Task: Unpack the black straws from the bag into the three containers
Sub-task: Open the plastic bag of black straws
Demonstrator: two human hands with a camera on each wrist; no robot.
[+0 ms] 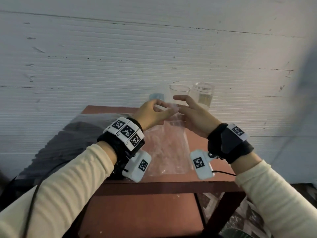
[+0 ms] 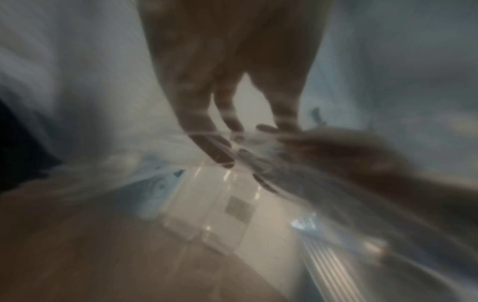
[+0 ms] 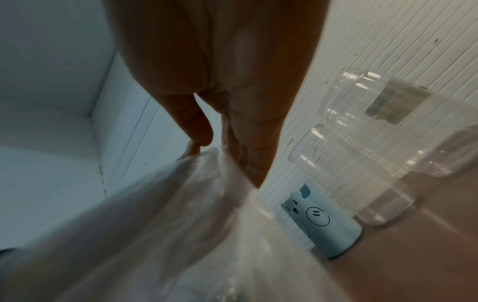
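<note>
While both hands (image 1: 173, 114) pinch its top edge, the bag (image 1: 169, 148) hangs below them.

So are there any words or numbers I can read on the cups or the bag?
No words or numbers can be read.
Blue cup: only a drawn bear face and a smiley, no letters.
Clear jar: a label, too blurred to read.
Plastic bag: no print visible.
Wristband tags: black-and-white code squares, not words.

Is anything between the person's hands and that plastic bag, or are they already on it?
Nothing visible stands between them. Both the left hand and the right hand are already at the top edge of the clear bag, fingers on the plastic. No straws can be made out inside it.
</note>
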